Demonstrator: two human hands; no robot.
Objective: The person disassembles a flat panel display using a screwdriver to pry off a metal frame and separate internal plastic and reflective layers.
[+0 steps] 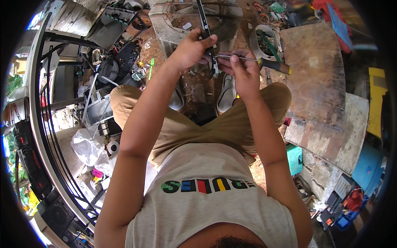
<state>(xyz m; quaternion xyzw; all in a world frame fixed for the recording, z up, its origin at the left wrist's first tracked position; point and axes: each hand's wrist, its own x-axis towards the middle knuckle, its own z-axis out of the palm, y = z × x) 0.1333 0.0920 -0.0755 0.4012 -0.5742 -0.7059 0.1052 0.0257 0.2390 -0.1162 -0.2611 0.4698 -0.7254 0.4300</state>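
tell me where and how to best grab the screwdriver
Probably best by the screwdriver's dark handle, coming from the person's right. The handle is thicker than the thin metal shaft and sticks out to the right, clear of the right hand, whose fingers are at the shaft.

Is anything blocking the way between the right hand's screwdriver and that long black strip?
Nothing visible stands between them: the screwdriver in the right hand points at the black strip, held by the left hand. Whether they touch is unclear.
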